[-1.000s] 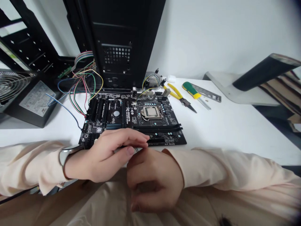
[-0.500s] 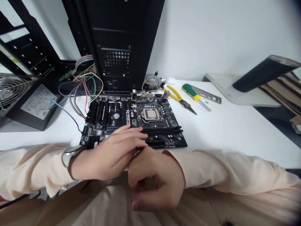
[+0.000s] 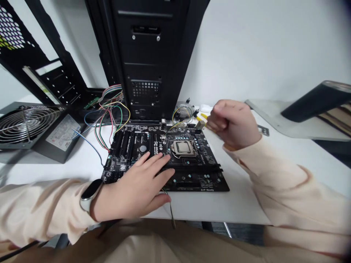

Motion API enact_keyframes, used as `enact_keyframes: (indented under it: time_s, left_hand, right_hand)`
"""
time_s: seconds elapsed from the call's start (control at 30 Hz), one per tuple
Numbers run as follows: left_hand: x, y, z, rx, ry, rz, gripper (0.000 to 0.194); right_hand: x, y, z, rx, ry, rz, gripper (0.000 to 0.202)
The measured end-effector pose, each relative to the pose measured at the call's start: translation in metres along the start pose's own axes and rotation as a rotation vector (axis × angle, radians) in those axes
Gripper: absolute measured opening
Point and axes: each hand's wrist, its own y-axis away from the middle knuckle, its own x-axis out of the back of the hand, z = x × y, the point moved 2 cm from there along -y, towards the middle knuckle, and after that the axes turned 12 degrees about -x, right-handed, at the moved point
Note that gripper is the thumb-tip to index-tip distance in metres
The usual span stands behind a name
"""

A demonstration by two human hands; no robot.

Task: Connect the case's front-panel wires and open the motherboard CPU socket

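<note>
Fingers (image 3: pixel 165 178) of the left hand (image 3: pixel 134 191) lie spread and nearly straight, low in the centre of the frame, over the near part of a black rectangular motherboard (image 3: pixel 164 146) with white lettering. It lies flat on a white tabletop (image 3: pixel 197 206), reaching out past the fingertips on the far side and to the right; whether the palm presses on it cannot be told. Between thumb and index, a thin dark-and-yellowish wire (image 3: pixel 172 215) hangs down over the table's near edge. Just beyond the fingertips sit a square silver processor (image 3: pixel 183 147) and a round silver coin battery (image 3: pixel 143 149).

Right of centre, the right hand (image 3: pixel 229 122) is raised, its fingers curled into a fist, well apart from the left; its inside is hidden, so I cannot tell whether it holds something. Yellow plier handles (image 3: pixel 203 116) show just beside it. A dark box-shaped power supply (image 3: pixel 63 135) stands at left, with multicoloured thin wires (image 3: pixel 111 109) near it. Farther back, a tall black metal computer case (image 3: pixel 156 69) fills the upper centre.
</note>
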Motion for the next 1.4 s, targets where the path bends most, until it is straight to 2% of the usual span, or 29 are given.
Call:
enact_keyframes:
  time_s: [0.13,0.23,0.4,0.47,0.6,0.67,0.83,0.9,0.97,1.03,1.17,1.4]
  left_hand:
    - [0.001,0.001,-0.002,0.0,0.016,-0.005,0.048]
    - [0.001,0.001,-0.004,0.004,0.018,0.008,0.048]
    - [0.004,0.002,-0.003,0.018,-0.001,0.02,0.047]
    - [0.006,0.004,0.001,0.02,-0.055,0.041,0.051]
    - [0.007,0.012,0.018,-0.114,-0.116,0.12,0.059]
    - [0.004,0.017,0.027,-0.207,-0.125,0.142,0.056]
    - [-0.003,0.027,0.043,-0.565,-0.12,0.316,0.025]
    - [-0.005,0.029,0.045,-0.678,-0.095,0.327,0.027]
    - [-0.008,0.028,0.045,-0.742,-0.086,0.286,0.035]
    - [-0.012,0.027,0.045,-0.756,-0.061,0.242,0.041]
    - [-0.019,0.025,0.045,-0.725,0.004,0.257,0.04]
    - [-0.024,0.026,0.045,-0.746,-0.077,0.232,0.038]
  right_hand:
    - [0.027,-0.007,0.009,-0.017,0.03,0.078,0.039]
    - [0.039,-0.007,0.019,-0.033,0.068,0.115,0.041]
    - [0.044,-0.001,0.03,-0.031,0.308,0.304,0.031]
    - [0.042,0.004,0.03,-0.035,0.451,0.33,0.03]
    - [0.042,0.011,0.03,0.03,0.655,0.338,0.028]
    - [0.042,0.012,0.031,0.106,0.77,0.352,0.027]
    - [0.041,0.012,0.036,0.332,1.069,0.294,0.028]
    - [0.04,0.011,0.038,0.395,1.162,0.246,0.03]
    - [0.04,0.01,0.039,0.41,1.216,0.214,0.03]
    - [0.04,0.01,0.039,0.405,1.244,0.201,0.029]
    - [0.04,0.01,0.039,0.419,1.266,0.195,0.026]
    - [0.035,0.008,0.047,0.479,1.234,0.109,0.024]
